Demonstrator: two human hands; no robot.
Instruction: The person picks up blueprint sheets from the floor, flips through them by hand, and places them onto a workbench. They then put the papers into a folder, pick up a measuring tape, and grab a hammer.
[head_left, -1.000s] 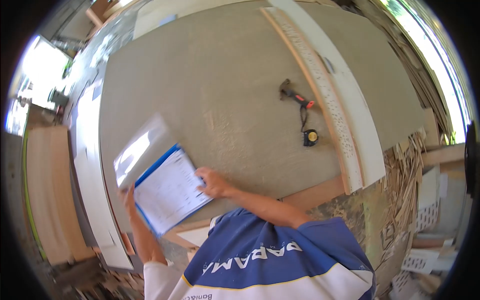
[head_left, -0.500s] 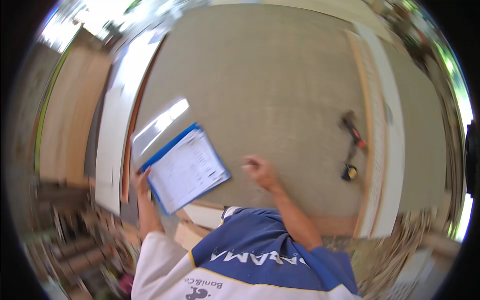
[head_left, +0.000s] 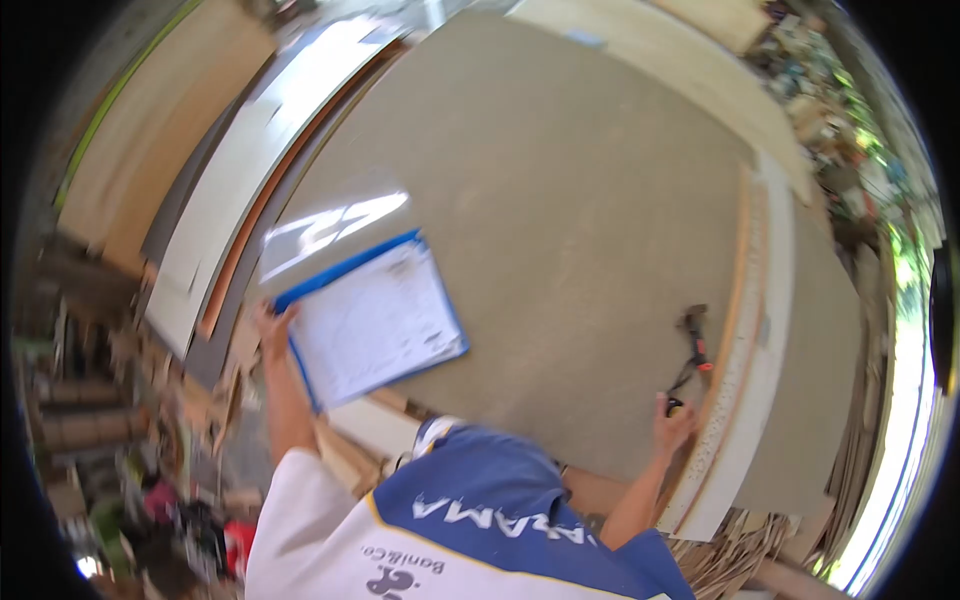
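My left hand (head_left: 277, 325) grips the left edge of a blue clip folder (head_left: 462, 338), its clear cover flipped open. White sheets of paper (head_left: 370, 320) with printing lie inside it, too blurred to read. Over at the right, my right hand (head_left: 674, 430) has its thumb and fingers around a small dark and yellow tape measure (head_left: 674, 406) on the board. Just beyond that hand lies a hammer (head_left: 697, 338) with a black and red handle, a dark strap trailing toward the tape measure.
A large grey-brown board (head_left: 560, 210) spreads out before me. Long white-edged strips (head_left: 735, 400) lie along its right side. White panels (head_left: 235, 190) and a wooden panel (head_left: 160, 130) flank it on the left. Scrap wood (head_left: 725, 545) is piled at the lower right.
My right hand has moved from the middle of the board rightward to the tape measure. The view has turned, and my left hand still holds the folder.
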